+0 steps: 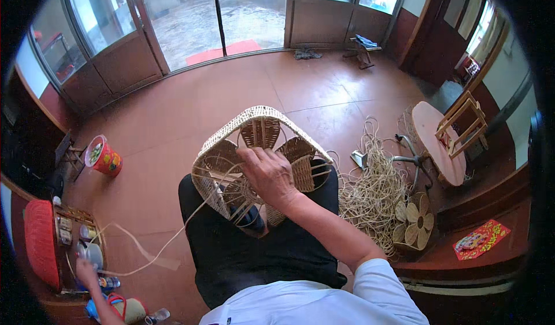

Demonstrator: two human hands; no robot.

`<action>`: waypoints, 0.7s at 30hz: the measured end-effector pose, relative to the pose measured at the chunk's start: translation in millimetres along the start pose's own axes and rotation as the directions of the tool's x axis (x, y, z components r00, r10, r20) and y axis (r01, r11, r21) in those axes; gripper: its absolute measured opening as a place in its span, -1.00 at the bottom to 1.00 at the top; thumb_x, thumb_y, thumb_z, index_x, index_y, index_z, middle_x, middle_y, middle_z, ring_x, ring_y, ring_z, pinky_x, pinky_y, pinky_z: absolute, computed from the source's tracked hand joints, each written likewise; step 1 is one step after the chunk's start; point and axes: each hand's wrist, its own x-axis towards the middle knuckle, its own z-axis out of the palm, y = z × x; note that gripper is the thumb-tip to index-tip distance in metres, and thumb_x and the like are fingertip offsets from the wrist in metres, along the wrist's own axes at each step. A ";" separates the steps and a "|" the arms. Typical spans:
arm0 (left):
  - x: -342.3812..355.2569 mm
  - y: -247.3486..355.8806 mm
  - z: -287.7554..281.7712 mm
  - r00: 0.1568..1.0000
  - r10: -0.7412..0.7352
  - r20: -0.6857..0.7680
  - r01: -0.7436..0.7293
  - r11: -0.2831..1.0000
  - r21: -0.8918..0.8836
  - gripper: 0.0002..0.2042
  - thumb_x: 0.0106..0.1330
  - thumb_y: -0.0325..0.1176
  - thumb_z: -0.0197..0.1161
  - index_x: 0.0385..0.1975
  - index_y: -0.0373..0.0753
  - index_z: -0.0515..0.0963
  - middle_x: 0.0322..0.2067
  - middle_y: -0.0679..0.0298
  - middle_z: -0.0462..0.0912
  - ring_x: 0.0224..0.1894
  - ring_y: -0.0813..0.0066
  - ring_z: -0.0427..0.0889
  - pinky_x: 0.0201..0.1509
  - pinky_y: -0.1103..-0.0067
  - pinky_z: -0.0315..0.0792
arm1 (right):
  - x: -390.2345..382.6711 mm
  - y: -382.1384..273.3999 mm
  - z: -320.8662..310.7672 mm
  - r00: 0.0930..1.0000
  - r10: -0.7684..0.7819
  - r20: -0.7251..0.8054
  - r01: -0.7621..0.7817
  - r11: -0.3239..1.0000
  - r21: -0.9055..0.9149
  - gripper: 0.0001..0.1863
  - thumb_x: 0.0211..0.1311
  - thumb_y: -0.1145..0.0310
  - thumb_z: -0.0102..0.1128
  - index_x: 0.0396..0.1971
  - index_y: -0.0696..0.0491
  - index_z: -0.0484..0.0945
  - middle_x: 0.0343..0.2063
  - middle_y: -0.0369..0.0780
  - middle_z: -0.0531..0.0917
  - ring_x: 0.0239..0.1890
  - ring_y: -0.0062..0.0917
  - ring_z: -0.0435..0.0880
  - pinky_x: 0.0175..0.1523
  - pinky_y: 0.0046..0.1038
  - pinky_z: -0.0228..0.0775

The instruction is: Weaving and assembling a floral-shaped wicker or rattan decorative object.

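A half-woven basket [300, 175] of tan cord on a wire frame rests across my lap, with petal-shaped sections inside and a braided rim. My right hand [269, 172] reaches into it, its fingers closed on the inner frame of a petal. Some petals are filled with tight weaving, while others show bare ribs. From the basket's left side a pale cord [173, 238] runs down and out to my left hand [88, 274]. That hand is stretched far to the left, closed on the cord beside a small shelf; its fingers are small in view.
A big tangle of cord [376, 180] lies on the floor to the right, by a finished-looking flower-patterned woven piece [417, 221]. Further right are a pink board [442, 140] and a wooden frame [465, 125]. At left stand a red bucket [105, 156], a red woven basket [41, 244] and bottles.
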 end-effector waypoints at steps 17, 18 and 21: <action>-182.2 88.8 152.8 0.768 0.386 0.510 -0.079 0.848 -0.524 -0.65 0.54 -0.15 0.33 -0.32 -0.39 0.61 -0.49 0.21 0.62 -0.38 0.42 0.57 -0.24 0.33 0.47 | 17.7 -9.5 19.8 0.972 0.075 0.223 -0.055 0.994 -0.096 -0.36 0.25 0.52 0.28 0.37 -0.04 0.43 -0.18 -0.11 0.68 -0.34 -0.19 0.82 -0.37 -0.23 0.73; -181.3 133.3 145.2 0.614 0.226 0.756 0.210 0.877 -0.432 -0.66 0.55 -0.17 0.31 -0.28 -0.40 0.63 -0.45 0.24 0.63 -0.40 0.48 0.57 -0.29 0.40 0.47 | 19.4 -9.8 16.6 0.981 0.047 0.190 -0.025 0.993 -0.115 -0.41 0.29 0.46 0.33 0.32 0.00 0.42 -0.17 -0.09 0.68 -0.37 -0.24 0.84 -0.41 -0.27 0.73; -184.9 234.4 95.5 0.646 0.361 0.672 0.177 0.787 -0.592 -0.78 0.57 -0.31 0.28 -0.27 -0.36 0.65 -0.50 0.30 0.60 -0.47 0.57 0.58 -0.39 0.50 0.48 | 24.8 -14.9 6.9 0.988 0.056 0.144 -0.043 0.995 -0.088 -0.48 0.35 0.48 0.29 0.28 0.00 0.40 -0.17 -0.05 0.65 -0.37 -0.15 0.85 -0.34 -0.17 0.77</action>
